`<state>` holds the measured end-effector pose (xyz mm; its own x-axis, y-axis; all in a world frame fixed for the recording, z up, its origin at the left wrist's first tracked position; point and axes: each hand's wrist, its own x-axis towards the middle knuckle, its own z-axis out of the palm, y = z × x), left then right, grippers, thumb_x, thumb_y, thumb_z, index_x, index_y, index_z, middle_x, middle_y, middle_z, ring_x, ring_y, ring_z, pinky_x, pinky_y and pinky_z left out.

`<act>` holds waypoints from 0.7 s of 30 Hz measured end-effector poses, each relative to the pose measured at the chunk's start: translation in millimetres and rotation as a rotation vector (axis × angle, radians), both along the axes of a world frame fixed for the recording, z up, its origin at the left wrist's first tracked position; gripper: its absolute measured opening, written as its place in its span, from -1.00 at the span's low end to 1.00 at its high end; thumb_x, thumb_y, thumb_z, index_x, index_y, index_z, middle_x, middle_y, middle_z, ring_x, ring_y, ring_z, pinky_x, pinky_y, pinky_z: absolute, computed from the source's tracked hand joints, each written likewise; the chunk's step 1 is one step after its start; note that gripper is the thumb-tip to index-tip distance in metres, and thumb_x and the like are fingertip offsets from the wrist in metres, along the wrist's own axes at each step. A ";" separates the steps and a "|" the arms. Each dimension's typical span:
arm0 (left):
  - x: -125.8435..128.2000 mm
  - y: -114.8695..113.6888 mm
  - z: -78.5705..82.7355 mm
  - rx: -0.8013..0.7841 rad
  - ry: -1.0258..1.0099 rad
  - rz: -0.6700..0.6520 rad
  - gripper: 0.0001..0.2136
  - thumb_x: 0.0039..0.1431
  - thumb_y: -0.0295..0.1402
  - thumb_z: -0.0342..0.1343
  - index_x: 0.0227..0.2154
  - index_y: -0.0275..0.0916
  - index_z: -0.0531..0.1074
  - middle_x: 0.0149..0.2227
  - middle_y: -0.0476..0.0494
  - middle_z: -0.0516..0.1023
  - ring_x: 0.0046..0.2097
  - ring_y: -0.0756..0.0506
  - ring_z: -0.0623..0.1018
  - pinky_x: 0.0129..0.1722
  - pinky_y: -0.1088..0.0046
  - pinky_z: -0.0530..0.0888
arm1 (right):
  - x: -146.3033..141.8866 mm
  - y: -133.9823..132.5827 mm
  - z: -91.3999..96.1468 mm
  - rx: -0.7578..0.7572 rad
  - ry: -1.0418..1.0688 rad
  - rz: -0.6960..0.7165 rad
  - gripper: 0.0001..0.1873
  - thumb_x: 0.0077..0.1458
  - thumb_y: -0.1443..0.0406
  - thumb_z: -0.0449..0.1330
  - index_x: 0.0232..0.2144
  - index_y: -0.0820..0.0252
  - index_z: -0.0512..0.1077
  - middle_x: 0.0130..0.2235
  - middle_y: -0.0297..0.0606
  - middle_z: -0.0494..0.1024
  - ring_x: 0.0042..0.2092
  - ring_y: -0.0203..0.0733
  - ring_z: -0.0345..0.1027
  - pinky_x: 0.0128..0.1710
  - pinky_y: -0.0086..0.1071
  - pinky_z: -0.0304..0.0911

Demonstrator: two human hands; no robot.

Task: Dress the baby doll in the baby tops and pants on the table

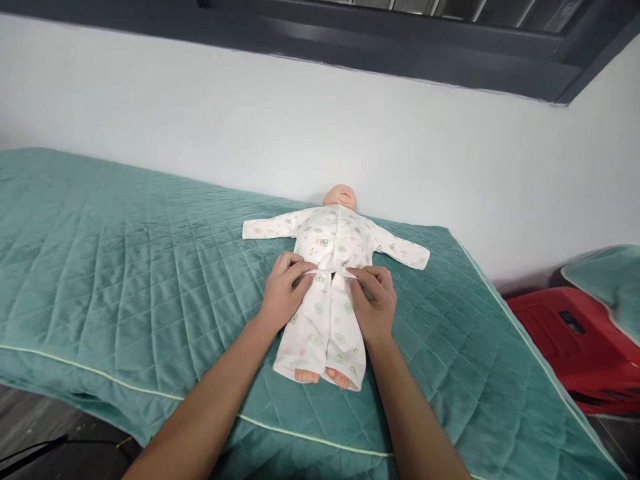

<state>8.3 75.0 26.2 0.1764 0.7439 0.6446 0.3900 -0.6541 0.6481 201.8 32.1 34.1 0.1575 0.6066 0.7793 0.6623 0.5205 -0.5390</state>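
A baby doll (341, 195) lies on its back, dressed in a white printed baby shirt (320, 233) and matching pants (320, 333). Its sleeves spread out to both sides, and its toes show at the pant cuffs. At the doll's waist, my left hand (286, 287) pinches the shirt's lower hem on the left side. My right hand (375, 297) pinches the same hem on the right side. Between my hands the hem is held slightly raised, with a small dark gap beneath it at the middle.
A green quilted cover (150, 280) with pale piping lies under the doll. Behind it rises a white wall (200, 120) below a dark window frame (350, 40). On the right sits a red plastic case (575, 340) beside more green fabric (610, 280). A black cable (60, 441) hangs at lower left.
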 end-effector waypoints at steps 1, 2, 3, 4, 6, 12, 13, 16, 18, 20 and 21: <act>-0.6 -0.5 -0.5 0.035 0.003 0.005 -0.85 0.30 -0.40 0.08 -0.19 -0.18 0.55 -0.21 -0.13 0.41 -0.13 -0.10 0.44 -0.10 0.31 0.41 | 0.1 -0.5 0.0 -0.016 0.009 0.023 -0.78 0.23 0.37 0.18 -0.16 0.02 0.58 -0.24 -0.27 0.44 -0.18 -0.17 0.35 -0.16 -0.21 0.31; -1.3 -1.1 -0.9 0.072 0.006 0.010 -0.85 0.31 -0.40 0.08 -0.19 -0.17 0.56 -0.22 -0.13 0.41 -0.14 -0.09 0.44 -0.11 0.31 0.41 | 0.2 -1.1 0.0 -0.031 0.018 0.041 -0.77 0.22 0.38 0.19 -0.16 0.02 0.59 -0.24 -0.28 0.44 -0.18 -0.18 0.35 -0.17 -0.22 0.30; -1.8 -1.7 -1.3 0.106 0.008 0.013 -0.84 0.32 -0.40 0.07 -0.18 -0.17 0.56 -0.24 -0.13 0.42 -0.16 -0.09 0.44 -0.12 0.32 0.41 | 0.3 -1.6 0.0 -0.044 0.027 0.052 -0.77 0.22 0.38 0.19 -0.17 0.02 0.59 -0.24 -0.28 0.43 -0.19 -0.18 0.35 -0.18 -0.23 0.29; -2.3 -2.2 -1.5 0.134 0.010 0.011 -0.84 0.32 -0.41 0.06 -0.18 -0.18 0.56 -0.25 -0.13 0.42 -0.17 -0.09 0.43 -0.14 0.32 0.41 | 0.5 -2.1 0.2 -0.054 0.034 0.059 -0.78 0.21 0.38 0.19 -0.18 0.01 0.59 -0.24 -0.28 0.43 -0.20 -0.19 0.35 -0.19 -0.23 0.29; -3.0 -2.9 -1.4 0.161 0.013 -0.003 -0.84 0.32 -0.41 0.07 -0.18 -0.19 0.55 -0.26 -0.13 0.42 -0.18 -0.09 0.43 -0.15 0.32 0.40 | 1.1 -2.7 0.8 -0.078 0.036 0.077 -0.80 0.20 0.38 0.20 -0.21 0.02 0.60 -0.26 -0.29 0.43 -0.20 -0.18 0.34 -0.19 -0.23 0.28; -5.3 -2.2 3.0 0.016 -0.085 -0.076 -0.82 0.33 -0.35 0.05 -0.39 -0.23 0.45 -0.31 -0.11 0.42 -0.23 -0.07 0.42 -0.19 0.34 0.36 | 5.0 -4.4 6.1 -0.197 0.017 0.183 -0.85 0.22 0.34 0.19 -0.26 0.06 0.58 -0.28 -0.27 0.46 -0.19 -0.16 0.35 -0.21 -0.24 0.27; -5.7 -1.9 3.2 -0.037 -0.128 -0.085 -0.79 0.34 -0.33 0.03 -0.43 -0.23 0.41 -0.34 -0.09 0.41 -0.26 -0.06 0.42 -0.22 0.36 0.35 | 5.1 -5.2 7.0 -0.209 0.024 0.195 -0.85 0.24 0.33 0.18 -0.26 0.06 0.57 -0.27 -0.27 0.47 -0.18 -0.16 0.35 -0.20 -0.24 0.27; -6.4 0.6 0.1 -0.203 -0.249 -0.065 -0.70 0.37 -0.24 -0.02 -0.49 -0.21 0.34 -0.43 -0.03 0.34 -0.36 -0.04 0.37 -0.31 0.39 0.33 | 3.7 -8.5 7.8 -0.211 0.066 0.216 -0.83 0.27 0.31 0.15 -0.27 0.07 0.56 -0.25 -0.26 0.48 -0.17 -0.16 0.36 -0.19 -0.25 0.27; -8.3 6.5 -4.3 -0.292 -0.309 0.025 -0.70 0.37 -0.18 -0.05 -0.46 -0.19 0.33 -0.46 -0.01 0.32 -0.39 -0.04 0.36 -0.35 0.41 0.34 | 4.7 -9.1 5.7 -0.198 0.121 0.214 -0.83 0.27 0.29 0.14 -0.28 0.08 0.56 -0.25 -0.27 0.48 -0.17 -0.17 0.37 -0.17 -0.25 0.27; -14.2 18.4 -8.8 -0.304 -0.278 0.160 -0.77 0.34 -0.19 -0.04 -0.37 -0.18 0.37 -0.38 -0.06 0.41 -0.31 -0.08 0.44 -0.30 0.39 0.41 | 12.0 -5.7 1.1 -0.195 0.184 0.163 -0.83 0.26 0.26 0.14 -0.30 0.09 0.54 -0.25 -0.27 0.48 -0.17 -0.16 0.37 -0.13 -0.23 0.29; -19.3 26.7 -10.6 -0.273 -0.203 0.228 -0.82 0.32 -0.23 -0.02 -0.29 -0.18 0.40 -0.28 -0.12 0.47 -0.20 -0.12 0.49 -0.21 0.35 0.45 | 19.2 -2.1 -1.7 -0.207 0.206 0.109 -0.83 0.24 0.25 0.13 -0.29 0.10 0.53 -0.24 -0.25 0.49 -0.17 -0.15 0.38 -0.13 -0.22 0.30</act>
<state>-11.0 101.6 15.6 -0.1234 0.8978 0.4228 0.3510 -0.3591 0.8648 221.0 30.0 32.4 0.2252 0.7707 0.5961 0.4743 0.4477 -0.7580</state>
